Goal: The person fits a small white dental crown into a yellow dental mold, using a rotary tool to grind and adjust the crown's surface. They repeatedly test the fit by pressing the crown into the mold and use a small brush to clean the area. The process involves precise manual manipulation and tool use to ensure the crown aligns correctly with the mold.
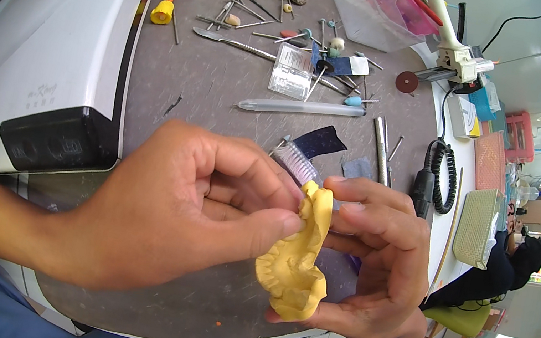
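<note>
Between my two hands is a yellow dental cast, a curved arch with tooth shapes along its edge, tilted up above the grey work mat. My left hand pinches its upper left side between thumb and fingertips. On the right, my right hand supports it, with fingers at the upper end and thumb under the lower end. Just behind the cast shows a brush with pale bristles; the rest of it is hidden by my right hand. A dark blue strip lies beside the brush.
A white machine stands at left. Several rotary burs and polishing tips lie scattered at the back, near a metal carving tool, a clear small case and a translucent pen. A plastic bin and coiled cable are farther right.
</note>
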The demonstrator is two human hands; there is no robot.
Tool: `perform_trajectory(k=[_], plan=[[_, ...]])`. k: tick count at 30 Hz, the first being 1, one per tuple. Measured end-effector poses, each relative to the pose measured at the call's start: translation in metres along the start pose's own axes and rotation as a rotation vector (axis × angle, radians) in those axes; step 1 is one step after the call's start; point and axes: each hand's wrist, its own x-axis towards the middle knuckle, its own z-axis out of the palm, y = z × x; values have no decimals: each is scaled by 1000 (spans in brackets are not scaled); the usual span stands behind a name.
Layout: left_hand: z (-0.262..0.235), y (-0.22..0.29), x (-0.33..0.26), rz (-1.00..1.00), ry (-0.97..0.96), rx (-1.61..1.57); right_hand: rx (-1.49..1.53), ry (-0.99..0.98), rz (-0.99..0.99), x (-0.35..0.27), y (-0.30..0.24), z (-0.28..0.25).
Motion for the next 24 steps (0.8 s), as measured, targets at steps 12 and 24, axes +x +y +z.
perform_trajectory(k=[12, 24], plan=[[1, 1, -2, -15, -9, -19, -19, 5, -31, 0, 2, 2], [2, 1, -2, -14, -2, -82, -26, 0, -33, 1, 2, 0]])
